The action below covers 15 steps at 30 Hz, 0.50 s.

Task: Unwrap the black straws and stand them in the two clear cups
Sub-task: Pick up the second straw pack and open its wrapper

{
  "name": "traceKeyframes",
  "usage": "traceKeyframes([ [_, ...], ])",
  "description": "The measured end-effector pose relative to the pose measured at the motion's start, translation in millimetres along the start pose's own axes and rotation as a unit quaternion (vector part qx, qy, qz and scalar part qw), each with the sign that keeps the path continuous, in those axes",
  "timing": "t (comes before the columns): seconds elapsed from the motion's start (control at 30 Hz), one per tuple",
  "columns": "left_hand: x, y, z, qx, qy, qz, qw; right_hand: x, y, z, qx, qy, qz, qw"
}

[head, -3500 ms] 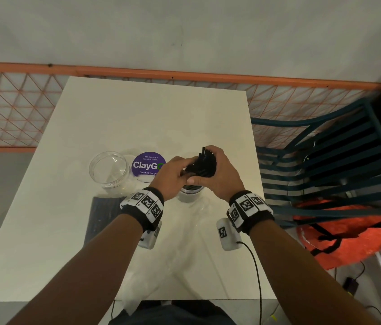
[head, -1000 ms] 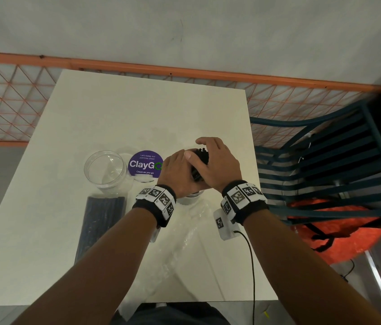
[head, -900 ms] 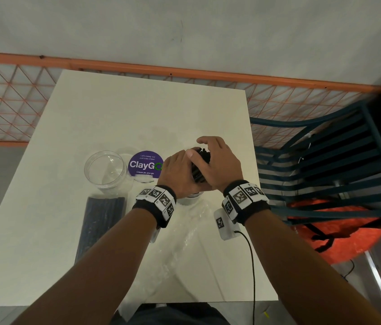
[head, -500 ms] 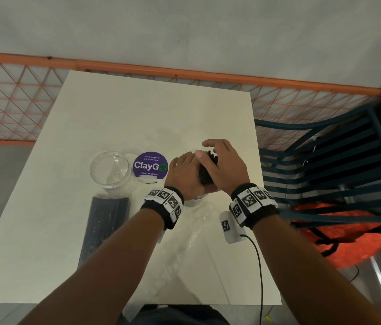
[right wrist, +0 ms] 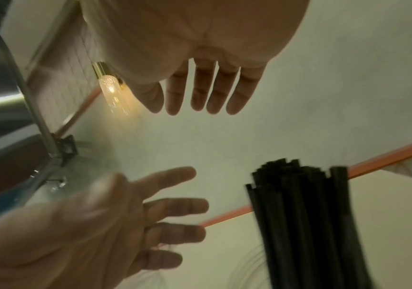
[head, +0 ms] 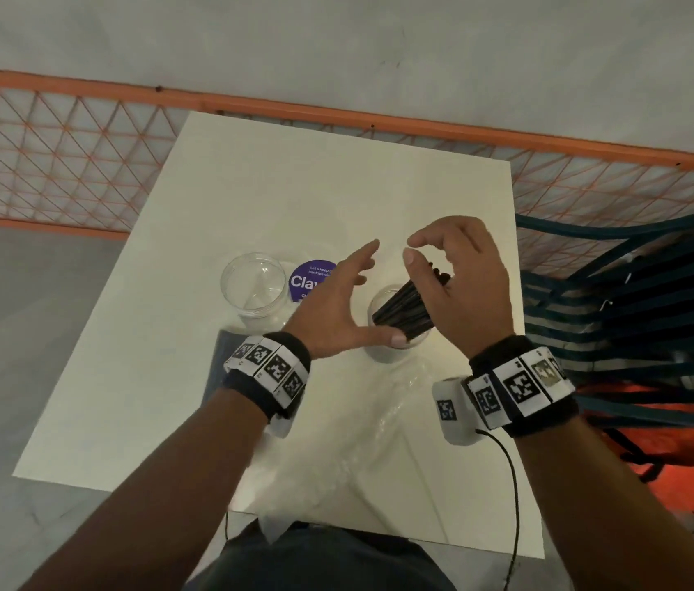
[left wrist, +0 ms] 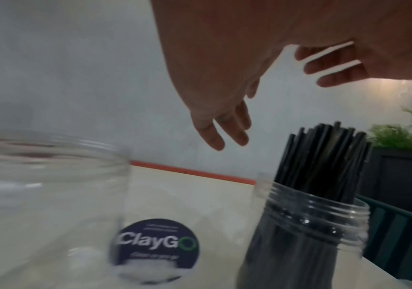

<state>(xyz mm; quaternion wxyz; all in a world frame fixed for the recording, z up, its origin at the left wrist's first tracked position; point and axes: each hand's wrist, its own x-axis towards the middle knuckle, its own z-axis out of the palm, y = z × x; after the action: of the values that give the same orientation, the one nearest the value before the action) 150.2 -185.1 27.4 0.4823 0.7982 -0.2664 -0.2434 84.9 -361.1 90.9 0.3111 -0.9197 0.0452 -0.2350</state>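
A bundle of unwrapped black straws [head: 405, 309] stands in the right clear cup [head: 383, 356] and leans right, as the left wrist view also shows for the straws [left wrist: 323, 156] and cup [left wrist: 311, 224]. My left hand [head: 373, 294] is spread beside the cup, fingers straight, thumb near the rim, holding nothing. My right hand [head: 415, 251] hovers over the straw tops with loose fingers [right wrist: 200, 93], apart from the straws [right wrist: 299, 215]. The left clear cup [head: 253, 287] is empty. A wrapped dark straw pack [head: 219, 360] lies in front of it, partly hidden by my wrist.
Crumpled clear wrap [head: 388, 420] lies on the white table [head: 336, 172] near its front edge. A purple ClayGo sticker [head: 309, 279] sits between the cups. A teal slatted chair [head: 635, 300] and an orange bag [head: 678, 475] stand to the right; orange mesh railing [head: 59, 155] runs behind.
Both hands had gripped the straw bundle over the right cup. They have let go and spread apart, and the straws now stand in the cup on their own.
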Motion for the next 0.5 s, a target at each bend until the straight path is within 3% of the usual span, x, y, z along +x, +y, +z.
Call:
traceKeyframes([
  [0.1, -42, -21, -31, 0.004, 0.076, -0.026, 0.997, -21, -28, 7, 0.108, -0.085, 0.063, 0.988],
  [0.23, -90, -69, -63, 0.092, 0.151, -0.181, 0.967, -48, -49, 44, 0.157, -0.256, 0.119, 0.946],
  [0.37, -128, -120, -70, 0.104, 0.114, -0.366, 0.918, -72, -55, 105, 0.130, -0.387, 0.206, 0.890],
  [0.5, -152, -149, -55, 0.108, 0.084, -0.434, 0.891, -90, -58, 158, 0.120, -0.468, 0.311, 0.818],
])
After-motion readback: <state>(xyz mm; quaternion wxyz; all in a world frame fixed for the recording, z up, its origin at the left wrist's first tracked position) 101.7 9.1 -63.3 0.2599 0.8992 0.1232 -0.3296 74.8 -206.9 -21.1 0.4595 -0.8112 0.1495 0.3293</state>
